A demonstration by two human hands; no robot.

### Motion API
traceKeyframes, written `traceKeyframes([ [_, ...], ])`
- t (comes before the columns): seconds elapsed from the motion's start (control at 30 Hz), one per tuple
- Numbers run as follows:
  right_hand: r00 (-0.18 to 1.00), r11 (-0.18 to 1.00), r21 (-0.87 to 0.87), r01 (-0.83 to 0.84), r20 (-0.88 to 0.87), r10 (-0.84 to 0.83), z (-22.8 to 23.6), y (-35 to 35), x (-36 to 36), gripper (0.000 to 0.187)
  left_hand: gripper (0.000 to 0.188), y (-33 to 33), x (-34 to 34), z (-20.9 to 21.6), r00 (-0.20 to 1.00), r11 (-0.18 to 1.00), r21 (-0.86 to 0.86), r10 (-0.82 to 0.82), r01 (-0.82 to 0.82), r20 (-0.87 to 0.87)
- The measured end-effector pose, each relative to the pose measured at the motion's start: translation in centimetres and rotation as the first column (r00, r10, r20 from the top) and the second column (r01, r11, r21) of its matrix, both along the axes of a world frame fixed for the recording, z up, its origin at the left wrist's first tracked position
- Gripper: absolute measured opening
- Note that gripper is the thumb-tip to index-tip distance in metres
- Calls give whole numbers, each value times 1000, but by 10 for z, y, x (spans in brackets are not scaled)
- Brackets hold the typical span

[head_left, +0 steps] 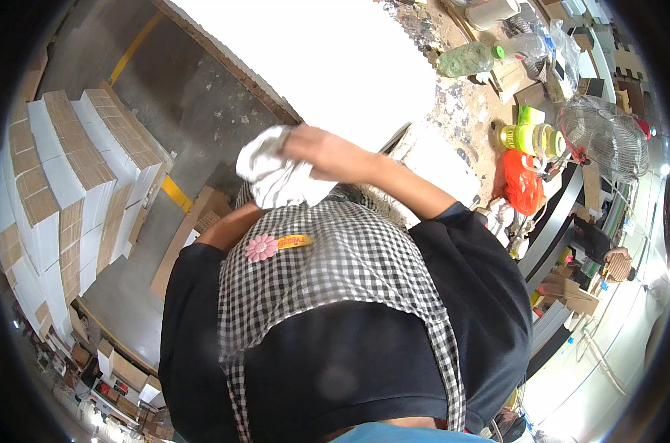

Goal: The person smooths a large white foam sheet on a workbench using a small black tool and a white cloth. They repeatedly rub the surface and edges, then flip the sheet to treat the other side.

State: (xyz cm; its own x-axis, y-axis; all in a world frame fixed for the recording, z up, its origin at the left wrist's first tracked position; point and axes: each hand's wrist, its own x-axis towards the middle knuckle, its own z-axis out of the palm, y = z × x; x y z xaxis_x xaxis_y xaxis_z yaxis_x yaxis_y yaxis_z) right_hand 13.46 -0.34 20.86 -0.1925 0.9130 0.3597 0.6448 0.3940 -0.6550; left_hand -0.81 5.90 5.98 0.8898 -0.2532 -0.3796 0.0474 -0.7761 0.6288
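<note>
A bunched white cloth (pixel 270 176) with faint grey folds hangs in front of my checkered apron (pixel 327 251), near the corner of a large white sheet surface (pixel 335 66). My right hand (pixel 327 153) reaches across from the right and lies against the cloth's upper right side. Motion smears its fingers, so their grip on the cloth does not show clearly. From the left, my left forearm (pixel 232 227) runs up to the cloth's lower edge; the left hand itself is hidden behind the cloth and the apron.
Tall stacks of white and brown cardboard (pixel 77 177) stand on the floor at left. Along the stained worktop (pixel 460 111) at right are a green-capped bottle (pixel 468 60), a yellow-green jug (pixel 523 138), a red plastic bag (pixel 522 183) and a wire-cage fan (pixel 604 136).
</note>
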Motion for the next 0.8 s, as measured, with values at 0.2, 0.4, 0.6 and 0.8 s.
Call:
traceKeyframes([
  [0.2,746,867,-245,435,636,-195,41,-20,165,46,40,-23,15,-23,989,999,37,-10,5,146],
  [0.4,563,628,-106,771,576,-593,-49,-15,84,94,39,-26,20,-22,995,998,55,22,-27,93],
  [0.6,805,800,-114,589,166,-569,-59,-17,-12,51,40,-22,27,-4,999,998,61,-2,-1,46],
  [0.8,277,502,131,855,703,-655,-22,-13,62,56,42,-22,24,-8,998,997,65,42,-45,49],
])
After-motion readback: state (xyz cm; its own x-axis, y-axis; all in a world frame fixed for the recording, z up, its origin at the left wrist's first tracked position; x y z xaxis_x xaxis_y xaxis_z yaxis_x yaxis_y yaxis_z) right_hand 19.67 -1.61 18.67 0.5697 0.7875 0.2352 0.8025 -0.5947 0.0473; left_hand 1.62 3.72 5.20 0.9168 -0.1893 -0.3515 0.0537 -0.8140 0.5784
